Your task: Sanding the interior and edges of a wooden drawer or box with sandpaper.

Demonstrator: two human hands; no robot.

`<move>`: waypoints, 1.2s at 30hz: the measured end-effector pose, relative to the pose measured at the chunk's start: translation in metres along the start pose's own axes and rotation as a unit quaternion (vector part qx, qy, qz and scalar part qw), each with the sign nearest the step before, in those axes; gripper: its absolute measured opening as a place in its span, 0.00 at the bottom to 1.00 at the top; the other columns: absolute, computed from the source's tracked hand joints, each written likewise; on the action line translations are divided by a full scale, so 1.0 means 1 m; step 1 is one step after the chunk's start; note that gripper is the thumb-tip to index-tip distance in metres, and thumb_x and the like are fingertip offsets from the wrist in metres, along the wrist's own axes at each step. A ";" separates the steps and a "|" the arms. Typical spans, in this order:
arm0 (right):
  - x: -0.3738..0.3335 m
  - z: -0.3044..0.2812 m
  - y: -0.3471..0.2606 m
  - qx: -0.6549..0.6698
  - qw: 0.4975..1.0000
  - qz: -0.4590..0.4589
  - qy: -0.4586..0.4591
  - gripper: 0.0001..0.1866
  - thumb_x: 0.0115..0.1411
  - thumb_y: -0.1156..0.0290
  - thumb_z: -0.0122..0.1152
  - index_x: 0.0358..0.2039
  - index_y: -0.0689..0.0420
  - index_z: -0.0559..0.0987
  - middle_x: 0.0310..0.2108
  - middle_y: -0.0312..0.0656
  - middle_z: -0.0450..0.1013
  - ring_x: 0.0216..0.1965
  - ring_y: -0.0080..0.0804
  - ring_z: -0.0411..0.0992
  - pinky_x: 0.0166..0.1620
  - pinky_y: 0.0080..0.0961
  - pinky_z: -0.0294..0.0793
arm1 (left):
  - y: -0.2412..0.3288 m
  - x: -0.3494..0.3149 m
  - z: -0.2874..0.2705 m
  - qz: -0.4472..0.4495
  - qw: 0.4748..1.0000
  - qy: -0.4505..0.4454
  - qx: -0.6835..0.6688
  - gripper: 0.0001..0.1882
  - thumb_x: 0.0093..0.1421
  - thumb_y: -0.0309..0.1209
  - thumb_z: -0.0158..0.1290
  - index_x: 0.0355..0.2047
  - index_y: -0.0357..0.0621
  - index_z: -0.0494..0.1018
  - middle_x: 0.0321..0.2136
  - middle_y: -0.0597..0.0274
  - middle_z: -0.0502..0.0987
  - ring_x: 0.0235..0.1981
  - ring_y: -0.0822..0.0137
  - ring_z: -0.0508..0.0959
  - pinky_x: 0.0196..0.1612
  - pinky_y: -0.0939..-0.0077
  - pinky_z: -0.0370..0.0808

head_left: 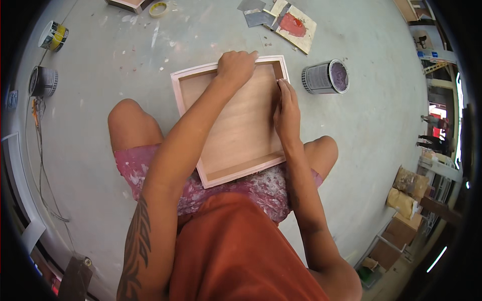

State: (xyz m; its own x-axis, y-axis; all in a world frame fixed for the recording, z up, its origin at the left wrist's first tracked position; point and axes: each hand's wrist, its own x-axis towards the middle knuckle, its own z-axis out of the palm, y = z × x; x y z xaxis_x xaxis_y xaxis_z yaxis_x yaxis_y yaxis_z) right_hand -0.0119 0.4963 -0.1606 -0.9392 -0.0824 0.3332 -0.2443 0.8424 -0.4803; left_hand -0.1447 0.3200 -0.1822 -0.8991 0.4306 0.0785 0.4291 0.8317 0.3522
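A shallow, square wooden tray [236, 133] with pale pinkish rims and a bare wood bottom rests tilted across my lap. My left hand [235, 70] is closed over its far rim, near the middle. What lies under those fingers, if anything, is hidden. At the right side of the tray, my right hand [287, 111] grips the rim near the far right corner, with its fingers pressed together along the wall. The left forearm passes over the tray's left side.
An opened can [339, 76] with purplish contents stands to the right. Beyond the tray lie a board [305, 34] smeared with red paste, grey scraper plates [253, 14] and a tape roll [158, 9]. Two cans [43, 82] stand at left, near a cable [41, 165].
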 end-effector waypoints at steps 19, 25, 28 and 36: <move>0.059 0.015 0.003 0.024 0.998 -0.025 0.047 0.27 0.64 0.90 0.47 0.63 0.63 0.67 0.58 0.62 0.70 0.58 0.60 0.72 0.59 0.43 0.73 | 0.002 -0.007 -0.022 -0.003 0.999 -0.014 -0.038 0.14 0.66 0.42 0.58 0.45 0.48 0.77 0.35 0.53 0.84 0.37 0.46 0.84 0.39 0.50 0.80; 0.004 0.006 -0.003 0.036 0.998 0.007 0.060 0.25 0.65 0.88 0.47 0.63 0.63 0.68 0.58 0.59 0.71 0.56 0.60 0.72 0.58 0.43 0.73 | 0.000 -0.010 -0.021 -0.005 0.999 0.006 -0.033 0.14 0.66 0.42 0.58 0.45 0.48 0.76 0.36 0.54 0.84 0.36 0.45 0.84 0.39 0.49 0.80; 0.039 0.007 -0.010 0.048 0.997 0.023 0.061 0.23 0.68 0.87 0.46 0.63 0.62 0.68 0.57 0.59 0.72 0.56 0.59 0.73 0.58 0.42 0.73 | 0.006 -0.011 -0.027 -0.008 0.999 -0.027 -0.023 0.14 0.66 0.42 0.58 0.46 0.48 0.76 0.36 0.54 0.84 0.37 0.45 0.84 0.39 0.50 0.81; 0.003 0.006 -0.005 0.047 0.995 0.015 0.082 0.24 0.66 0.88 0.46 0.62 0.62 0.69 0.56 0.58 0.72 0.57 0.58 0.72 0.59 0.41 0.73 | 0.008 -0.015 -0.025 -0.026 1.000 -0.007 -0.009 0.15 0.66 0.42 0.58 0.47 0.49 0.78 0.37 0.54 0.84 0.37 0.47 0.85 0.40 0.52 0.82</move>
State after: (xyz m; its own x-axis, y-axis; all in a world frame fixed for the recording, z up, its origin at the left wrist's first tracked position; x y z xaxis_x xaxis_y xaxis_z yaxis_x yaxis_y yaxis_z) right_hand -0.0151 0.4881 -0.1619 -0.8966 0.0364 0.4412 -0.2455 0.7885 -0.5640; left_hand -0.1300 0.3115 -0.1571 -0.9188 0.3919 0.0464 0.3799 0.8466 0.3726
